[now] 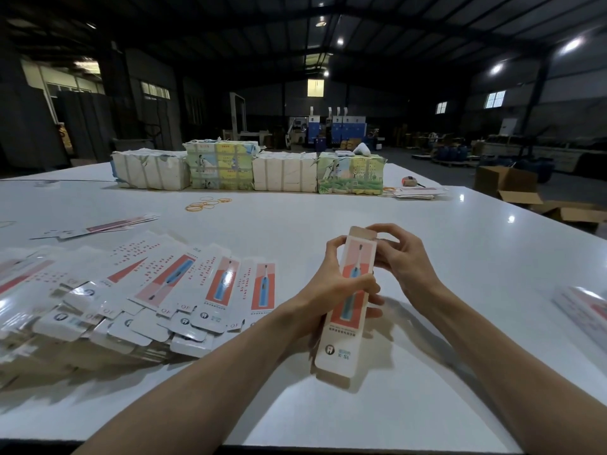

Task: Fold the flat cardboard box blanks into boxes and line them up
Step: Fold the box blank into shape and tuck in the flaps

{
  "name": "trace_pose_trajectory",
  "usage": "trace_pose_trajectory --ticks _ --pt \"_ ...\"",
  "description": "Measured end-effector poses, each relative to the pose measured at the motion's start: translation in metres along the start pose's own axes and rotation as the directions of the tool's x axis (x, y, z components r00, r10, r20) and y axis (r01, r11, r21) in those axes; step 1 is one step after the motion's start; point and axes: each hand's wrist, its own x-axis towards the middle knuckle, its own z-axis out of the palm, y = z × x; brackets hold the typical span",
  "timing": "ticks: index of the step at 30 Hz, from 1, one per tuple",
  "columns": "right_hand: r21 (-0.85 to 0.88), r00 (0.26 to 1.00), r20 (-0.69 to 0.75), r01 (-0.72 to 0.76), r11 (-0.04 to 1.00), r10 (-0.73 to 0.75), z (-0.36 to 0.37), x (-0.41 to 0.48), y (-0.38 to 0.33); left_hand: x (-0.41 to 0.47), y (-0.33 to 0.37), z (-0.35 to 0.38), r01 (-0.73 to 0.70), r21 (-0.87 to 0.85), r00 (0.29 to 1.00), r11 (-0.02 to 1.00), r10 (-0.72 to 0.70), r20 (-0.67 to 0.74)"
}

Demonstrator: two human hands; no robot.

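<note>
The box (341, 343) is held over the table (328, 415) — light, thin card, probably easy to crease; best gripped along its long edges; left hand (331, 290) wraps its middle; right hand (404, 257) pinches the far flap — blanks (147, 290) lie left.

White table (328, 211): smooth, high gloss, lamp reflections at right. Spread of flat blanks (147, 290), left of frame: coated printed card, glossy with glare. Centre box (348, 323): same card, softer sheen; top flap inside raw brown, matt. Upper-centre bundles (285, 174): creased matt paper wrap. Right-edge cartons (505, 183): matt brown cardboard.
</note>
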Motion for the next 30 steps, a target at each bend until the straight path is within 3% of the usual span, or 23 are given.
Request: trace_pose_trajectory --ticks 3,6,10,20,30 --pt "-0.061 0.997 -0.022 0.072 0.996 -0.073 0.002 -0.001 0.0 -0.001 0.003 0.001 0.0 -0.023 1.0 1.0 0.001 0.015" --pt "-0.016 0.997 -0.01 0.083 0.996 -0.083 0.0 -0.002 -0.004 0.0 0.003 0.002 -0.015 0.007 1.0 1.0 0.014 0.009" --pt "0.142 0.999 0.043 -0.001 0.99 -0.005 -0.003 -0.001 -0.011 0.0 0.001 -0.001 -0.009 0.048 1.0 0.999 0.009 0.013" --pt "0.284 0.98 0.0 -0.189 0.94 0.197 -0.003 0.002 -0.014 0.0 -0.004 -0.004 -0.105 0.111 0.994 0.988 0.105 0.006" --pt "0.216 0.986 0.029 -0.169 0.962 0.166 -0.008 0.001 -0.015 -0.001 -0.004 -0.002 -0.123 0.185 0.992 0.975 0.127 -0.005"
